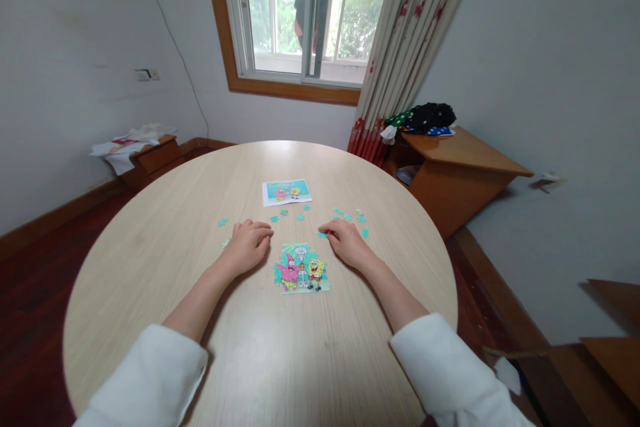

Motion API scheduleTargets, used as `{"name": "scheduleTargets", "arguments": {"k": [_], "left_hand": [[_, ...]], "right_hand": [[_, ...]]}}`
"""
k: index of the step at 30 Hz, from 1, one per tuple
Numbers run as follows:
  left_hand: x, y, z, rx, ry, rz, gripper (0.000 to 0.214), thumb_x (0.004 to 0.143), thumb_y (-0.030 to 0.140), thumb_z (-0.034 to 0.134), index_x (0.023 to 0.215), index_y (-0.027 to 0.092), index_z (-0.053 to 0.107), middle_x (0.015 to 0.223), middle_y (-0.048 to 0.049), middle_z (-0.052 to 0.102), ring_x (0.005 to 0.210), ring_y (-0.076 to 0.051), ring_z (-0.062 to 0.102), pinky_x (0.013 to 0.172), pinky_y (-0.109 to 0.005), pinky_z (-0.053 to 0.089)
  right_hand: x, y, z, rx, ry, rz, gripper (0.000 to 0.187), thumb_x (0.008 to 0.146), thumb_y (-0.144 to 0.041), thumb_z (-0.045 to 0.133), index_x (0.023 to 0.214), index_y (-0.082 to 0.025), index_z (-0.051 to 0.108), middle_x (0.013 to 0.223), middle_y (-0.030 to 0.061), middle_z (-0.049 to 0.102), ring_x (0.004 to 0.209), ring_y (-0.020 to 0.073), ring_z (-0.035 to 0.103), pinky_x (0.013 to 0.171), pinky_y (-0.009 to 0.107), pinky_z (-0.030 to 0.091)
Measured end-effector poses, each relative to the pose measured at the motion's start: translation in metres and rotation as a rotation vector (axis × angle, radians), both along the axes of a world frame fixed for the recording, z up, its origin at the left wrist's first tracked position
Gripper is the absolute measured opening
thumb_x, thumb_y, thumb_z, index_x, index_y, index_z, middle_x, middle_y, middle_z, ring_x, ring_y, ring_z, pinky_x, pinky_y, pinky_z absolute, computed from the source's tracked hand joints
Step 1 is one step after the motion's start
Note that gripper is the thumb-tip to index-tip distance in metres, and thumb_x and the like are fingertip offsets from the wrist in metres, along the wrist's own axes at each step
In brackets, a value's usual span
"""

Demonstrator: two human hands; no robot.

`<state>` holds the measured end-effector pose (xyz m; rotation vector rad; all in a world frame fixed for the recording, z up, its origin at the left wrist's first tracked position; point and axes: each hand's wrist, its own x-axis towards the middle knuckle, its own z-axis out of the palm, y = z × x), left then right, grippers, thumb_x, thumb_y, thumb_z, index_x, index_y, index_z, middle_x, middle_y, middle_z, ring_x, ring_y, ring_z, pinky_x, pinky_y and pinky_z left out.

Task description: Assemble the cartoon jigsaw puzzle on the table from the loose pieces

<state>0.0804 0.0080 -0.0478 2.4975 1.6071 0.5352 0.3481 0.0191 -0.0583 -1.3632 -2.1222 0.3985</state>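
Note:
A partly assembled jigsaw puzzle (301, 269) with a pink, a pale and a yellow cartoon figure lies on the table between my forearms. Its left, right and upper edges look uneven. My right hand (349, 242) is to its upper right, fingertips closed on a teal puzzle piece (321, 234) at the tabletop. My left hand (247, 245) rests to the upper left of the puzzle, its fingers loosely curved and nothing visible in them. A pale green piece (225, 242) lies beside its wrist. Beyond my hands is a printed reference picture (287, 192) on white paper.
Loose teal pieces (301, 217) lie below the picture, several more (348, 217) beyond my right hand, and one piece (223, 221) at left. The round wooden table (150, 267) stands before a window (305, 13). A brown cabinet (465, 153) with cloths is at right.

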Motion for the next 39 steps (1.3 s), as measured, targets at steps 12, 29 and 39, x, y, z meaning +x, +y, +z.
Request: {"name": "scheduleTargets", "arguments": {"k": [12, 29, 39], "left_hand": [[-0.003, -0.001, 0.003, 0.023, -0.054, 0.036, 0.035, 0.09, 0.034, 0.039, 0.1, 0.022, 0.071, 0.092, -0.0085, 0.064, 0.092, -0.025, 0.056, 0.083, -0.042, 0.037], [-0.003, -0.012, 0.01, -0.009, -0.019, -0.002, 0.037, 0.09, 0.035, 0.04, 0.113, 0.022, 0.066, 0.104, -0.0107, 0.067, 0.097, -0.027, 0.055, 0.085, -0.045, 0.034], [-0.002, -0.012, 0.012, -0.06, -0.017, -0.007, 0.035, 0.09, 0.034, 0.039, 0.111, 0.021, 0.064, 0.113, -0.0099, 0.068, 0.099, -0.029, 0.054, 0.086, -0.047, 0.034]], "right_hand": [[-0.001, -0.001, 0.006, 0.022, 0.024, -0.004, 0.029, 0.076, -0.001, 0.05, 0.085, -0.017, 0.073, 0.088, 0.0077, 0.071, 0.086, 0.018, 0.063, 0.084, 0.033, 0.046], [0.045, 0.018, 0.003, -0.013, 0.05, -0.483, 0.031, 0.077, -0.006, 0.045, 0.086, -0.017, 0.073, 0.095, 0.0076, 0.073, 0.094, 0.0193, 0.064, 0.09, 0.033, 0.044], [0.045, 0.02, -0.002, -0.084, -0.016, -0.366, 0.041, 0.079, -0.004, 0.041, 0.095, -0.023, 0.074, 0.117, 0.005, 0.068, 0.115, 0.0192, 0.057, 0.101, 0.04, 0.034]]}}
